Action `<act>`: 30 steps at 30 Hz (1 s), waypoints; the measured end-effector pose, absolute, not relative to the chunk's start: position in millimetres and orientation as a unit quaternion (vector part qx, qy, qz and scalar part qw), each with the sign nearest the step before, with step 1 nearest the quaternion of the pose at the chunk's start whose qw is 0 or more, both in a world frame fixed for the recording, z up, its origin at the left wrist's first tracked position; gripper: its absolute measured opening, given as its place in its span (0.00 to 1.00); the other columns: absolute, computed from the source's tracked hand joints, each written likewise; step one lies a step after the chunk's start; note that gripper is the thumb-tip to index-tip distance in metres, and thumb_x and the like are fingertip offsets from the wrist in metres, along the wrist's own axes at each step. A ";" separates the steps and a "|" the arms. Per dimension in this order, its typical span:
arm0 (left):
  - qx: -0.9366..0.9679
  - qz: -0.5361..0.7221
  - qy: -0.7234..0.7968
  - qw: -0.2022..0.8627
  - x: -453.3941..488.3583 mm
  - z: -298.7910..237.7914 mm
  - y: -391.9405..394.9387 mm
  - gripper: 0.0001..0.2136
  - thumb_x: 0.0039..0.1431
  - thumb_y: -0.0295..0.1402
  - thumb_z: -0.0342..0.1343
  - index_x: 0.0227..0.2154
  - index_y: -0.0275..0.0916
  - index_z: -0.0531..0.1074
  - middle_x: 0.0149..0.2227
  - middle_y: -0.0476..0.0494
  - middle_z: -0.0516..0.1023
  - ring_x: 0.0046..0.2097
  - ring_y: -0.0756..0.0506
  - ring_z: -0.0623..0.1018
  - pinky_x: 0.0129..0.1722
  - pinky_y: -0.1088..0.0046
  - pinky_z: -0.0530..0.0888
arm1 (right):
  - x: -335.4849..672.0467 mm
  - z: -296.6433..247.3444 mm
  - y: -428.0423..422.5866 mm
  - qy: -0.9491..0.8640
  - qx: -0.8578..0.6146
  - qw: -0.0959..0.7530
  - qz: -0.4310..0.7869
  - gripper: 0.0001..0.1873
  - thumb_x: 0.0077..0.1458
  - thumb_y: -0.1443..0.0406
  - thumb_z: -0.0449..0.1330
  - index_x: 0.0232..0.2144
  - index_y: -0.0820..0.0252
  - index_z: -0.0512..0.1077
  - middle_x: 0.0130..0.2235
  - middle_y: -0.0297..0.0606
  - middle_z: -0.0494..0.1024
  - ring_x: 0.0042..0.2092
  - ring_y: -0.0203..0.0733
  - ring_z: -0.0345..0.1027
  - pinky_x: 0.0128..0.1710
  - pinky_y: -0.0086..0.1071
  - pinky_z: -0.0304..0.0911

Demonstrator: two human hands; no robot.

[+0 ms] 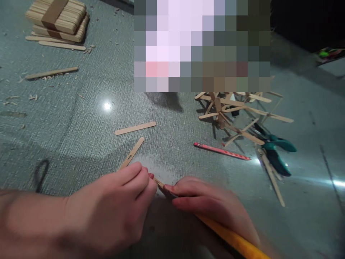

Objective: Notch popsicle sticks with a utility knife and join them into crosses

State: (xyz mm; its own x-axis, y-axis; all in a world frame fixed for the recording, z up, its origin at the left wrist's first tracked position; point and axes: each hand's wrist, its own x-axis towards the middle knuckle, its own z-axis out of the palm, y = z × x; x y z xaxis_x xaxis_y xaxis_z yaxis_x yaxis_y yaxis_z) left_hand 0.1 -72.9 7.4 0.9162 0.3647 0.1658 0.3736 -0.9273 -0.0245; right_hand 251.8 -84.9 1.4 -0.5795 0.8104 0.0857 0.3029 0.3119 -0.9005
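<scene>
My left hand (pixel 113 212) is closed in a pinch on a small piece of wooden stick (pixel 159 183) low in the middle of the view. My right hand (pixel 212 205) is wrapped round a yellow-handled knife (pixel 237 242), its blade end meeting the stick piece between my two hands. Just above my left hand lies a wooden stick with a slot cut in it (pixel 132 153). A plain wooden stick (pixel 135 128) lies a little farther up on the grey-green surface.
A bundle of wooden sticks (pixel 58 18) sits at the far left, loose sticks (pixel 51 73) and shavings beside it. To the right stand a glued stick structure (pixel 231 111), teal-handled pliers (pixel 275 151) and a red pencil (pixel 221 151). A blurred patch covers the top middle.
</scene>
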 end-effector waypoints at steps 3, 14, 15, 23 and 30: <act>-0.978 -0.080 -0.192 0.027 1.1 6.2 -73.1 0.15 0.53 0.31 0.55 0.40 0.33 0.82 0.43 0.36 0.79 0.46 0.37 0.74 0.54 0.57 0.70 | 253.3 -1.7 -89.9 -0.739 -0.375 0.333 0.450 0.12 0.65 0.65 0.59 0.49 0.46 0.74 0.43 0.36 0.83 0.43 0.43 0.78 0.44 0.37 0.73; -0.981 -0.076 -0.180 0.017 -1.3 7.3 -70.8 0.14 0.54 0.33 0.56 0.41 0.32 0.80 0.44 0.36 0.78 0.48 0.37 0.73 0.56 0.56 0.69 | 250.2 1.2 -93.1 -0.757 -0.385 0.305 0.431 0.13 0.65 0.62 0.62 0.51 0.46 0.75 0.49 0.35 0.83 0.47 0.41 0.78 0.49 0.33 0.72; -0.980 -0.078 -0.181 0.018 -1.5 7.4 -71.1 0.14 0.54 0.33 0.57 0.41 0.32 0.80 0.43 0.37 0.78 0.47 0.37 0.73 0.55 0.57 0.69 | 250.0 1.6 -92.4 -0.756 -0.387 0.306 0.430 0.13 0.66 0.62 0.61 0.52 0.46 0.74 0.49 0.35 0.83 0.48 0.41 0.78 0.49 0.33 0.72; -0.981 -0.089 -0.172 0.024 -0.2 7.3 -67.9 0.13 0.57 0.31 0.55 0.41 0.31 0.80 0.41 0.36 0.78 0.44 0.38 0.74 0.48 0.57 0.72 | 240.9 0.8 -92.5 -0.721 -0.402 0.337 0.454 0.10 0.68 0.61 0.56 0.49 0.45 0.74 0.46 0.35 0.84 0.46 0.41 0.79 0.48 0.34 0.73; -0.984 -0.062 -0.164 0.017 1.1 11.0 -65.7 0.12 0.62 0.34 0.53 0.40 0.32 0.79 0.40 0.36 0.78 0.42 0.38 0.74 0.40 0.60 0.72 | 244.3 1.0 -88.6 -0.730 -0.387 0.318 0.466 0.09 0.67 0.61 0.58 0.48 0.44 0.74 0.48 0.33 0.84 0.47 0.40 0.80 0.49 0.33 0.73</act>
State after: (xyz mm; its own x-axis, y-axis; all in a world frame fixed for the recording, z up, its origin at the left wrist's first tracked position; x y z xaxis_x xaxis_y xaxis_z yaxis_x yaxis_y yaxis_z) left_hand 1.1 -65.7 11.0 0.9387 0.3200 0.1286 0.3243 -0.9459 -0.0134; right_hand 244.3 -88.6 1.0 -0.4982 0.8609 0.1033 0.2690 0.2667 -0.9255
